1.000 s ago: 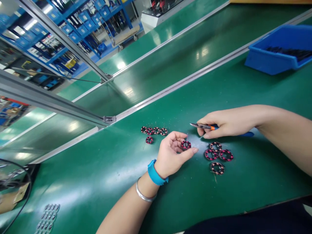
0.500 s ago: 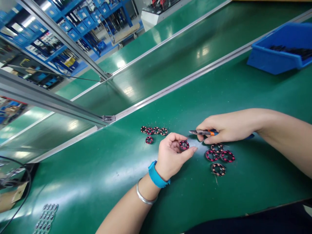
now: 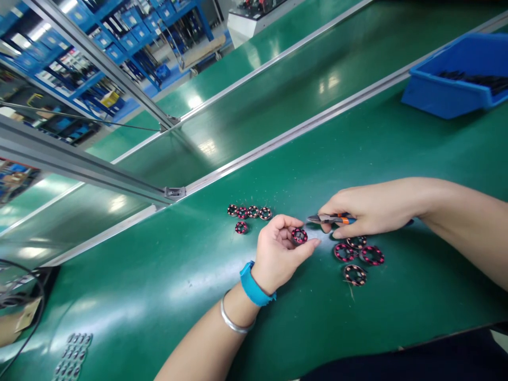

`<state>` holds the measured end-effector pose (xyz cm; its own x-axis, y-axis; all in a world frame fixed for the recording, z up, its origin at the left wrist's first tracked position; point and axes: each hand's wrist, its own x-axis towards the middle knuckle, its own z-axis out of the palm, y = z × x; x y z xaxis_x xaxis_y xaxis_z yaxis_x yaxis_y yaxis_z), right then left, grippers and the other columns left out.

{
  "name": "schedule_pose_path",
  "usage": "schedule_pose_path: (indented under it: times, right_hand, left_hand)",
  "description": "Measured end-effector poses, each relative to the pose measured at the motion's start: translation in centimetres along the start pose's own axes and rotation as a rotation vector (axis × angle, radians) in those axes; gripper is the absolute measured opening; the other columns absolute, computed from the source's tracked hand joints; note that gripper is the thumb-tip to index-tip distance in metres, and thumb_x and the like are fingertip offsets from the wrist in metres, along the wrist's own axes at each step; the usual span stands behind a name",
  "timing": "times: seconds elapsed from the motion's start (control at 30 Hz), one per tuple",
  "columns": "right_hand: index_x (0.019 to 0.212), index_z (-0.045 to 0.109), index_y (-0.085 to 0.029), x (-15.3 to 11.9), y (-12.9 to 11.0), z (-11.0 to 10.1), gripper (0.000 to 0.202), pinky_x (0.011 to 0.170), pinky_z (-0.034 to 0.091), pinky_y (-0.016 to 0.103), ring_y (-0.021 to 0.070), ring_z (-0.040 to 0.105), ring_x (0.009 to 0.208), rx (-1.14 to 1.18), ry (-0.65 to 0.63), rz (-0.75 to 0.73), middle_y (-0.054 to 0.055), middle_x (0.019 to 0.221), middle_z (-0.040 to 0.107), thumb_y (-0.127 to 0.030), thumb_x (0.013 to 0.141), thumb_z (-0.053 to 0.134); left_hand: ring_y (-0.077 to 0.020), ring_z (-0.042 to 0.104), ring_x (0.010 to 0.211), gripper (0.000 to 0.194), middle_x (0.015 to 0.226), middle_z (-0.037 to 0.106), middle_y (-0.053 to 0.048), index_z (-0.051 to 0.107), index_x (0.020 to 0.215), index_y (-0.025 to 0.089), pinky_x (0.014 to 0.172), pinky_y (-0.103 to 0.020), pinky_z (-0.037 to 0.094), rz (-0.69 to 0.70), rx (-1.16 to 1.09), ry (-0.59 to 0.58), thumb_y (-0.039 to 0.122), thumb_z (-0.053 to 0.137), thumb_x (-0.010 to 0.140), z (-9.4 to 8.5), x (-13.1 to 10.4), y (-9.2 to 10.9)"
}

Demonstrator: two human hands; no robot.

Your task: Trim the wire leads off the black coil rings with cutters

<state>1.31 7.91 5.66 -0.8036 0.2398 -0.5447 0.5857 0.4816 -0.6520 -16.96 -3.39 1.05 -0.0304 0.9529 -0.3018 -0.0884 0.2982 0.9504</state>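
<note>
My left hand [image 3: 278,248] grips a small ring-shaped motor stator [image 3: 299,235] with pink-red windings, held between thumb and fingers above the green bench. In my right hand [image 3: 349,211] is a pair of cutting pliers [image 3: 329,218] with blue and orange handles. The jaws point left and lie close to the upper right edge of the held stator; whether they touch it or a wire I cannot tell. Below my right hand lies a group of stators, among them a pink one [image 3: 372,255] and a copper-coloured one [image 3: 355,275] with loose wire ends.
Several more stators [image 3: 253,211] lie beyond my left hand. A blue bin [image 3: 444,95] with dark parts stands at the upper right. A metal rail [image 3: 278,140] edges the bench. Small metal parts in rows [image 3: 73,353] and a black cable [image 3: 43,296] are at the left.
The plier jaws have shifted slightly down and left, nearer the held stator. My left hand keeps its grip. The whole view has moved a little.
</note>
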Motion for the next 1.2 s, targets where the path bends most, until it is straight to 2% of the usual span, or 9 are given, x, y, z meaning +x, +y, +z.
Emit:
schedule_pose_path:
  times: [0.73,1.2]
  right_hand:
    - [0.081,0.056,-0.020,0.03,-0.12,0.06,0.014,0.061,0.037,0.030,0.0170,0.051,0.065,0.008,0.002,-0.026,0.001,0.075,0.059,-0.033,0.085,0.051]
    - [0.077,0.052,-0.021,-0.01,-0.17,0.15,0.018,0.058,0.034,0.029,0.0149,0.045,0.059,-0.008,0.016,-0.040,0.000,0.069,0.055,-0.034,0.089,0.046]
  left_hand:
    - [-0.0052,0.049,0.052,0.046,0.061,0.058,0.006,0.059,0.084,0.015,0.047,-0.016,0.041,-0.008,0.024,-0.005,0.024,0.091,0.052,-0.04,-0.06,-0.01]
    - [-0.0062,0.049,0.053,0.042,0.062,0.057,0.005,0.059,0.085,0.016,0.046,-0.017,0.041,0.021,0.061,-0.013,0.025,0.089,0.056,-0.17,-0.04,-0.18]
